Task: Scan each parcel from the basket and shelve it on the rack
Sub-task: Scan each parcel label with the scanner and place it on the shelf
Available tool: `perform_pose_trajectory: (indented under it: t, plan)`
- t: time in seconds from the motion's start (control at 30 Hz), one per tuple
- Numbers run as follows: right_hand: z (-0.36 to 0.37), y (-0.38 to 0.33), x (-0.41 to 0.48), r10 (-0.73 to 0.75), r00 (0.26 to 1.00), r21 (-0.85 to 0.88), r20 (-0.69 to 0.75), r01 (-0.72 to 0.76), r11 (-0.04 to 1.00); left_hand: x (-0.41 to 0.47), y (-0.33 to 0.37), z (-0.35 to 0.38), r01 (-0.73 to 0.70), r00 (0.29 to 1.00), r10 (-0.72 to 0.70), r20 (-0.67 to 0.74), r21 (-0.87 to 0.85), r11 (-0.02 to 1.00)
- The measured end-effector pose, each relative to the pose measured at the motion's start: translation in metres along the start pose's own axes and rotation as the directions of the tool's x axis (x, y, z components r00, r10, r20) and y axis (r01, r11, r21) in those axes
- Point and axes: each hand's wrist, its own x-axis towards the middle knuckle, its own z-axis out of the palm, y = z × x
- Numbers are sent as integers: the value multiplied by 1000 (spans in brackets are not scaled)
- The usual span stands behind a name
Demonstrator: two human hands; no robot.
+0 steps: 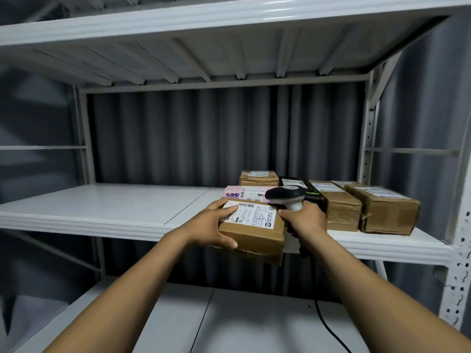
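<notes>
Clearly our risk is the parcel [254,233] slipping: only part of it seems to sit over the shelf [102,210] edge, though its underside is hidden, so letting go early would tip it off. Our left hand [211,225] clamps its left end, thumb on the near face, fingers laid over the label. Just right of that hand, our right hand [305,217] is wrapped tightly round the scanner [286,197], whose head hangs above the parcel's far corner. Shelved boxes [344,210] sit beyond the right hand.
</notes>
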Motion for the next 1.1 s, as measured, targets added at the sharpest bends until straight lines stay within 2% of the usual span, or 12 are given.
perform_pose_trajectory:
  t: [0.07,0.17,0.37,0.63,0.87,1.1]
  plan:
    - [-4,4,1,-24,1000,25,-9,24,999,3,-1,1,-11,996,5,-88,-70,997]
    - [-16,7,3,-24,998,87,-60,30,996,13,0,3,10,980,-28,-199,-86,996]
    - [-40,13,13,-16,997,231,-69,32,972,32,13,9,49,961,-47,-273,2,999]
    - [-49,26,12,-14,998,244,-62,29,969,50,25,18,108,957,-91,-276,48,993]
    - [-52,29,-3,-17,999,161,-31,21,987,62,24,21,125,961,-99,-258,87,988]
    - [-70,37,-39,-36,999,63,-4,37,997,29,43,38,105,946,-4,-323,296,949]
